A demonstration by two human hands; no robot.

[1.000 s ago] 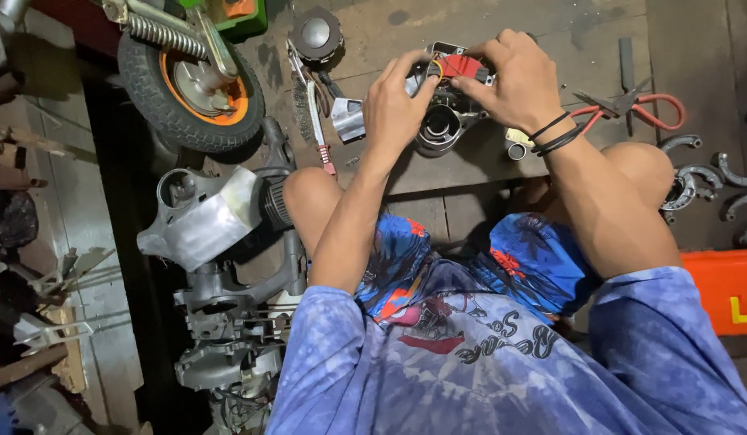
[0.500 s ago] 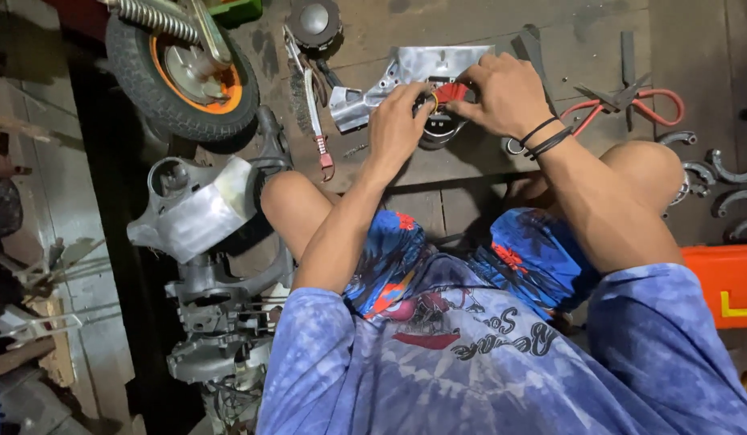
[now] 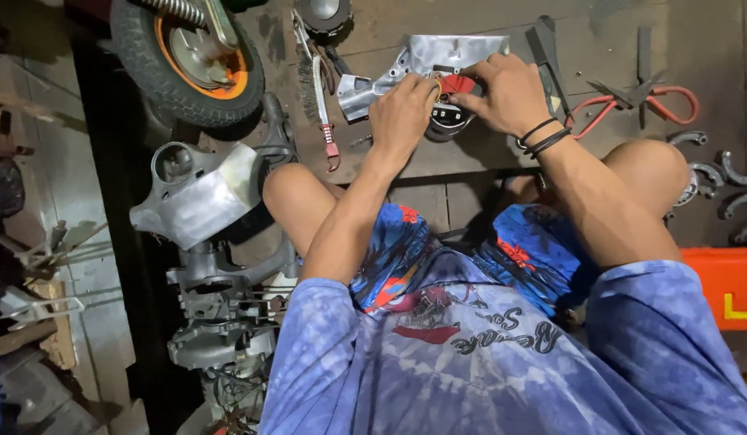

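Shiny bare-metal cover (image 3: 450, 52), rough wooden board (image 3: 470, 165)

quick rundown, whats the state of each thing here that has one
left hand: closed on the red and black part
right hand: fingers pinching the same part
red and black part: held between both hands, over the silver metal cover
silver metal cover: lying flat on the floor
red-handled snips: lying on the floor, untouched
wheel: lying on the floor

the left hand (image 3: 401, 117) and right hand (image 3: 510, 93) cover most of the round black part (image 3: 450, 121), so its grip cannot be told. the wheel (image 3: 188, 60) and orange box (image 3: 728, 286) are cut off by the frame edges.
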